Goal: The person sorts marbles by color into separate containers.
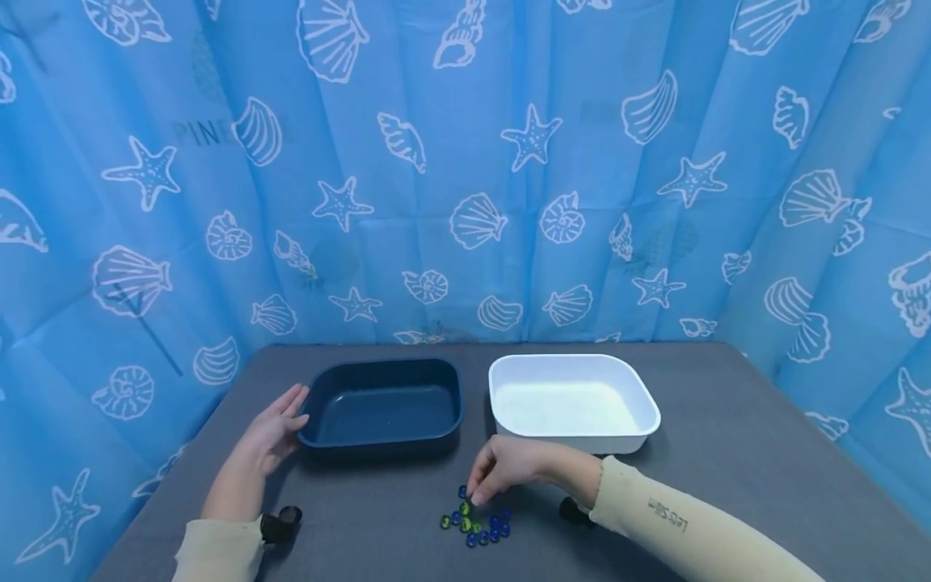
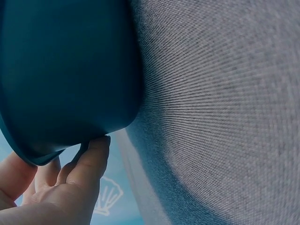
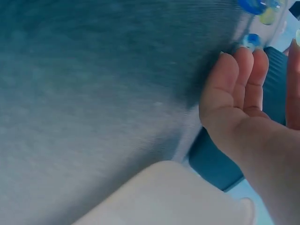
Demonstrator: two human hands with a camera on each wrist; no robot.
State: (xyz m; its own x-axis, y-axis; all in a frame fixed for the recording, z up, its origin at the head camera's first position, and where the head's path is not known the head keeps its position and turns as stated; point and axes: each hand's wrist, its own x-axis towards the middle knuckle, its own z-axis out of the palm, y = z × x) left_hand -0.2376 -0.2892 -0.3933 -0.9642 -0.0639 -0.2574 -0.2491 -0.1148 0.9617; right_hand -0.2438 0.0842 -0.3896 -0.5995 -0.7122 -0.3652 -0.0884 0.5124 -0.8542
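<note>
At the left end of a dark blue tray (image 1: 381, 444), my left hand (image 1: 271, 430) rests with its thumb at the rim and its other fingers against the outer wall. My right hand (image 1: 515, 464) reaches down to a loose group of glass marbles, thumb and forefinger together over it. In the right wrist view, a pale greenish marble (image 3: 298, 38) shows at a fingertip by the frame's edge, while the other fingers extend beside a blue marble (image 3: 251, 41). Green marbles (image 1: 465, 525) and blue marbles (image 1: 483, 537) lie together on the grey cloth.
A white tray (image 1: 575, 444) stands behind my right hand, right of the dark one. Grey cloth (image 1: 349, 517) covers the table. A blue curtain (image 1: 436, 170) with shell prints hangs behind and along both sides. Black wrist cameras sit by both cuffs.
</note>
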